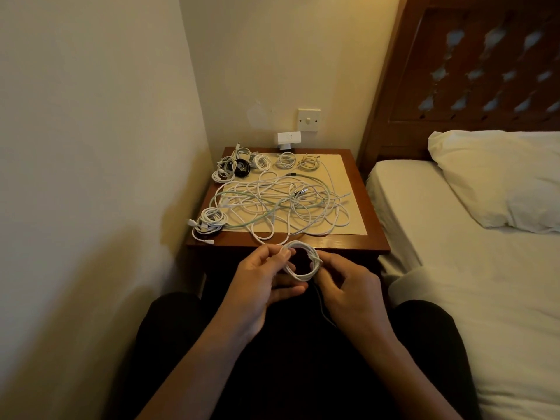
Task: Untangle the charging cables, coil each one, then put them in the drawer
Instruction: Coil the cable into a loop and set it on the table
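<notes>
Both hands hold a small white cable coil (304, 275) in front of the bedside table (348, 242). My left hand (260, 283) pinches its upper left side, and my right hand (348, 286) grips its right side. A loose tangle of white and pale green cables (281, 204) covers the middle of the tabletop. A coiled white cable (210, 221) lies at the table's near left corner. Several more coiled cables, one of them black (242, 168), lie along the back edge.
A white charger block (288, 137) stands at the back of the table below a wall switch (308, 119). A wall runs along the left. The bed (454, 253) with a pillow (497, 177) and a wooden headboard is on the right. My dark-clothed legs are below.
</notes>
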`<state>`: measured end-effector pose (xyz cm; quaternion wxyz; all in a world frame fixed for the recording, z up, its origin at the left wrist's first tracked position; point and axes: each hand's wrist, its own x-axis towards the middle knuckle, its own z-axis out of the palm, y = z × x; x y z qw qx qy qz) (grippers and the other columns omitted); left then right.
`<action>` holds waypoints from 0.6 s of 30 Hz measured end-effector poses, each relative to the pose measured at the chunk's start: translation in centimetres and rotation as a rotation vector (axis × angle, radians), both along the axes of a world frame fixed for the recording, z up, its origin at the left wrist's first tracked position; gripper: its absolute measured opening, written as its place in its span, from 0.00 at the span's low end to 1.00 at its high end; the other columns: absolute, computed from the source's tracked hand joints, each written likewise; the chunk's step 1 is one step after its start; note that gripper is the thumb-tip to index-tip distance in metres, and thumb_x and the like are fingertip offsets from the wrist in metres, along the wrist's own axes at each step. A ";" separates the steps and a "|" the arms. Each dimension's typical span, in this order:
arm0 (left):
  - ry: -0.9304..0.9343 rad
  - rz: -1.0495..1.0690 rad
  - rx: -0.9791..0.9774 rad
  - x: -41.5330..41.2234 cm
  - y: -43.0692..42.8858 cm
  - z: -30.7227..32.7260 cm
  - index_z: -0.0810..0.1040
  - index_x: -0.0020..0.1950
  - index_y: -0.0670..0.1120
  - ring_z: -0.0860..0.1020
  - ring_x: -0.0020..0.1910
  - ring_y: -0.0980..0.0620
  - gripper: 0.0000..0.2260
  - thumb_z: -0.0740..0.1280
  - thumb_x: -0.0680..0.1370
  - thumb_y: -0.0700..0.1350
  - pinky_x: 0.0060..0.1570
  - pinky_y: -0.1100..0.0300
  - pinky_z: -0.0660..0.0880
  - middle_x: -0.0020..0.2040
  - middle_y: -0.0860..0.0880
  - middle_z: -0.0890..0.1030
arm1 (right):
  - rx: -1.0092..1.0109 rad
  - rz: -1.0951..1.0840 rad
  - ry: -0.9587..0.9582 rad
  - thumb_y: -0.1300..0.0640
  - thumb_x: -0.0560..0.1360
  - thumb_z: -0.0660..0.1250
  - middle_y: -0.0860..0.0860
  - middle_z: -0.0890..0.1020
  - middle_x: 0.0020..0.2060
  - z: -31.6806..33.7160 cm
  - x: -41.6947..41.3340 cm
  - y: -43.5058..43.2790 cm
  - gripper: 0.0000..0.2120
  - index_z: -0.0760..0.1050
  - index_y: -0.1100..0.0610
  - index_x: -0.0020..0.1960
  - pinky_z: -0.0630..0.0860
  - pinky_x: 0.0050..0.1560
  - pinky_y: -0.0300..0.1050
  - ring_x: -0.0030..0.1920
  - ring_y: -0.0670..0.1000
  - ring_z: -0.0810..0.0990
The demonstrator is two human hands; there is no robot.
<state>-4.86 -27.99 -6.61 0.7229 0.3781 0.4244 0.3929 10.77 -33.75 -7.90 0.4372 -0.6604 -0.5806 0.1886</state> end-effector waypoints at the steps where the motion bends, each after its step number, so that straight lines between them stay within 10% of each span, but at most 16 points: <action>1: 0.008 0.017 0.007 -0.1 0.1 -0.1 0.82 0.57 0.41 0.85 0.45 0.45 0.08 0.67 0.83 0.44 0.41 0.55 0.83 0.48 0.43 0.84 | -0.024 0.002 0.018 0.58 0.81 0.70 0.38 0.85 0.56 -0.1 -0.1 0.0 0.16 0.81 0.46 0.67 0.77 0.60 0.33 0.58 0.34 0.80; 9: 0.029 0.057 0.006 0.5 -0.2 -0.6 0.86 0.58 0.46 0.83 0.40 0.49 0.09 0.68 0.82 0.45 0.40 0.57 0.83 0.47 0.44 0.86 | -0.109 -0.022 0.496 0.60 0.82 0.66 0.45 0.85 0.57 -0.7 0.0 0.0 0.13 0.83 0.49 0.63 0.81 0.60 0.47 0.59 0.44 0.83; 18: 0.522 0.111 0.403 1.0 -0.4 -2.4 0.86 0.52 0.58 0.84 0.34 0.53 0.05 0.71 0.81 0.49 0.42 0.56 0.82 0.38 0.53 0.87 | -0.156 0.020 0.817 0.69 0.77 0.70 0.51 0.87 0.52 -0.1 -0.5 -0.6 0.21 0.76 0.54 0.66 0.81 0.57 0.50 0.55 0.51 0.87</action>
